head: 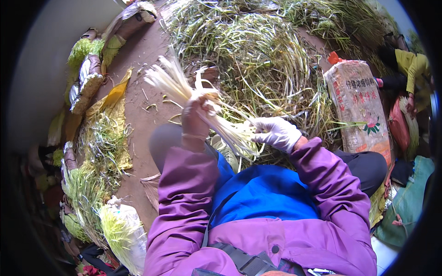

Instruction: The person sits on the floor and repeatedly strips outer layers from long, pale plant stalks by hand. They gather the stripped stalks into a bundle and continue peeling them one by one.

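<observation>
My left hand (196, 120), in a thin pale glove, is closed around a bundle of pale plant stalks (169, 81). The bundle's blurred, fanned end points up and left, while its thinner strands trail down to the right. My right hand (276, 134), in a white glove, is at these trailing strands, with thumb and fingers close together on a strand or just beside it; which one cannot be told. A large heap of loose green and straw-coloured stalks (255, 62) lies on the floor beyond both hands. A blue apron (266, 196) covers my lap.
A printed woven sack (359, 103) stands right of the heap. At the left lie a yellow woven sheet (110, 107) with loose stalks on it and wrapped bundles (89, 82) along the wall. Another person (412, 69) at the far right holds pale stalks. A green sack (404, 203) sits lower right.
</observation>
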A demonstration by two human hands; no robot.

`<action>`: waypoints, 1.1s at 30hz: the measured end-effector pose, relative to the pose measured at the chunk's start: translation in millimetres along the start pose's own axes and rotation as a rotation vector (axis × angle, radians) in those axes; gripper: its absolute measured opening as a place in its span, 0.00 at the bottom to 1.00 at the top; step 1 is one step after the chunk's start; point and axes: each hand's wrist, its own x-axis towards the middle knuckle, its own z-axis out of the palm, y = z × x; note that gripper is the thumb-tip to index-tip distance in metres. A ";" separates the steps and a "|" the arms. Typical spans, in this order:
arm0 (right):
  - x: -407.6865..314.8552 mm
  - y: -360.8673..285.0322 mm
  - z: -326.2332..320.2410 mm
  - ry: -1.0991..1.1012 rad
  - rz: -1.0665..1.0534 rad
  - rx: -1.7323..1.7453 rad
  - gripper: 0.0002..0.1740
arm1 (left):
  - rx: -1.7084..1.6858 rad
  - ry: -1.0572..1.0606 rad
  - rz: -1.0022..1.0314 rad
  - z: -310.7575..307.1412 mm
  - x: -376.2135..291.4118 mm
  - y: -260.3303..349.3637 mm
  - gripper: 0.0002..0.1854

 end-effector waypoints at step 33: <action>24.6 -46.2 7.3 0.395 -0.099 0.080 0.11 | 0.248 -0.079 -0.260 35.8 -24.3 -18.3 0.10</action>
